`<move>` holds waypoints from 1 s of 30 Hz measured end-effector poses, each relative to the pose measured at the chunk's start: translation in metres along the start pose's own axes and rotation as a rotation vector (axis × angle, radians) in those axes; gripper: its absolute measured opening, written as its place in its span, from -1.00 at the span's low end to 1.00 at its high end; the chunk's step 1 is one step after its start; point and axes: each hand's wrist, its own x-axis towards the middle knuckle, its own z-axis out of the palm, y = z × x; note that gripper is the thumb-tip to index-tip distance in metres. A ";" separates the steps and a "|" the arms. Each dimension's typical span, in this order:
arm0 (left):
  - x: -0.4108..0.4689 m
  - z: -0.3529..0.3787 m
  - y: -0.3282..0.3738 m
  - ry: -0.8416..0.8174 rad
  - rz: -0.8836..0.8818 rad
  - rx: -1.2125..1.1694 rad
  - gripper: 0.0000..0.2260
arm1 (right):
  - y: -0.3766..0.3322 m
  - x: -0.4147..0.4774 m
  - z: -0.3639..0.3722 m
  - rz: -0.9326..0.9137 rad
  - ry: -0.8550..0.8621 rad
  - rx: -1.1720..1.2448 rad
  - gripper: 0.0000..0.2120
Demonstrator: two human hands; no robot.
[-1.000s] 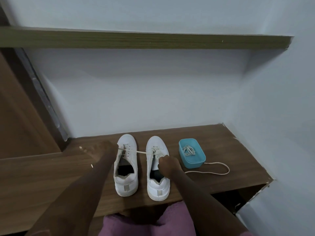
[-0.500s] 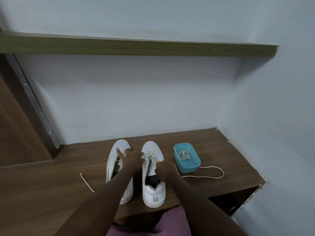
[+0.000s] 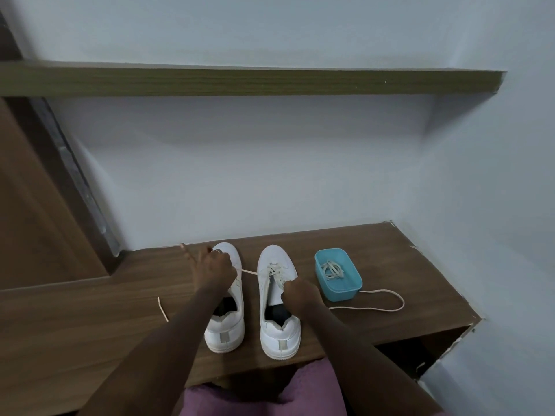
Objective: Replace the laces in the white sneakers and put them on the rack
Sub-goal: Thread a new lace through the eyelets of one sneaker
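Wooden worktop [image 3: 90, 325] against a pale wall [image 3: 270, 175]. At lower centre, the left hand [image 3: 214, 270], over the left sneaker [image 3: 225, 331], pinches a lace [image 3: 249, 271] stretched to the right sneaker [image 3: 279, 334]. The right hand [image 3: 300, 297] grips that sneaker's tongue.

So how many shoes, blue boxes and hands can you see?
White sneakers: 2, the left sneaker and the right sneaker
Blue tub: 1
Hands: 2, the left hand pinching a lace, the right hand gripping the right sneaker
Total: 5
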 end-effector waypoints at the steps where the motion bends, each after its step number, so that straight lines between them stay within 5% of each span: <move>1: -0.002 0.001 0.000 0.001 0.013 0.000 -0.81 | 0.000 0.000 0.000 -0.008 -0.004 -0.004 -0.75; 5: -0.010 0.004 0.010 -0.104 0.067 0.106 -0.80 | 0.000 -0.002 -0.003 0.004 -0.001 -0.009 -0.76; 11: -0.004 0.005 0.033 -0.228 0.172 -0.055 -0.70 | -0.001 -0.004 -0.002 -0.007 0.026 -0.043 -0.77; 21: 0.007 0.031 0.058 -0.458 -0.076 -0.263 -0.74 | 0.006 0.002 0.004 -0.013 0.031 -0.021 -0.76; 26: 0.008 0.025 0.058 -0.323 -0.175 -0.280 -0.80 | 0.007 0.006 0.006 0.009 0.015 -0.007 -0.76; 30: 0.004 0.021 0.055 -0.145 0.058 -0.126 -0.78 | 0.005 0.006 0.003 0.055 0.020 0.033 -0.76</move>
